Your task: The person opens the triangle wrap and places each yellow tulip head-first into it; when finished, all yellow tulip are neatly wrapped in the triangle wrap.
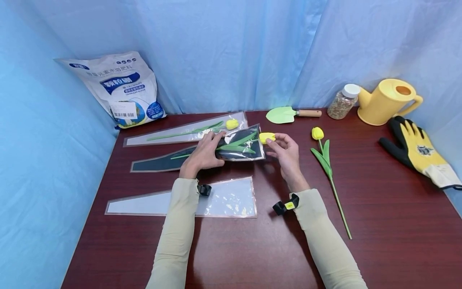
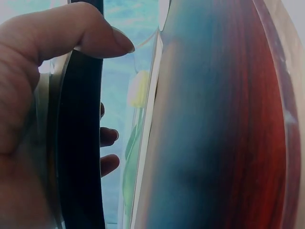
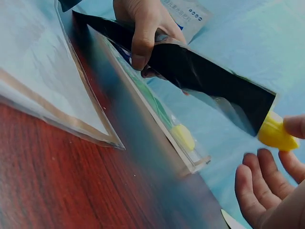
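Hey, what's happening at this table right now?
A person is working a yellow tulip into a dark-backed plastic sleeve. The left hand grips the sleeve near its wide mouth, while the right hand pinches the bloom, which sticks out of the opening. One filled sleeve lies behind, an empty clear sleeve in front, and a loose tulip waits on the right.

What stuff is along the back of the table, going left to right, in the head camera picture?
Fertilizer bag → green trowel → jar with white lid → yellow watering can → yellow work glove.
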Motion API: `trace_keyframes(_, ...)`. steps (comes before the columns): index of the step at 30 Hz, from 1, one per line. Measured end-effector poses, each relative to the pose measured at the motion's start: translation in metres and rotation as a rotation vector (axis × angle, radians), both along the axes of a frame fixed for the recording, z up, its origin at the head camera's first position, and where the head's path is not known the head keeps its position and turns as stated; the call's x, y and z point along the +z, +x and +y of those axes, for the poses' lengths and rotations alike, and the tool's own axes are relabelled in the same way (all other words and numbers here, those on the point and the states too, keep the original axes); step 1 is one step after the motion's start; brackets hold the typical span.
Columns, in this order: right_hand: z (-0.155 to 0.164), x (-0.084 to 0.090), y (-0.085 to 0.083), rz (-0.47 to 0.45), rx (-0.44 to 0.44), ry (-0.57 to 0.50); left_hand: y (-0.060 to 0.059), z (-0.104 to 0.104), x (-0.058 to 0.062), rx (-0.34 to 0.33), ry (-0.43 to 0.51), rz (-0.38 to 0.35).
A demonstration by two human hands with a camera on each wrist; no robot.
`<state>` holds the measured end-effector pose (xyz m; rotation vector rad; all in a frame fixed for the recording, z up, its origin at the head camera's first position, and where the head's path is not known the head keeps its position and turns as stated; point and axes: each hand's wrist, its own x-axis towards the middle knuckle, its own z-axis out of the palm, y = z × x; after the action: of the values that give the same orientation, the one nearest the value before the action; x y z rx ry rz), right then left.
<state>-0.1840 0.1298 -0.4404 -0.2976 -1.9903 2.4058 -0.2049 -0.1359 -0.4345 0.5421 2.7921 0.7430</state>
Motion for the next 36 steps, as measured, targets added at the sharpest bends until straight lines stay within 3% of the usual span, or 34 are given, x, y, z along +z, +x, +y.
trace_keyframes(23, -0.004, 0.000, 0.002, 0.061, 0.143, 0.188, 0.003, 0.008, 0.006, -0.041, -0.026, 0.067)
trace_keyframes(33, -0.006, -0.003, 0.002, 0.027, 0.200, 0.212, 0.003, 0.010, 0.006, -0.044, -0.038, 0.069)
trace_keyframes(36, -0.006, -0.004, 0.002, 0.013, 0.201, 0.171, 0.003, 0.008, 0.007, -0.038, -0.050, 0.067)
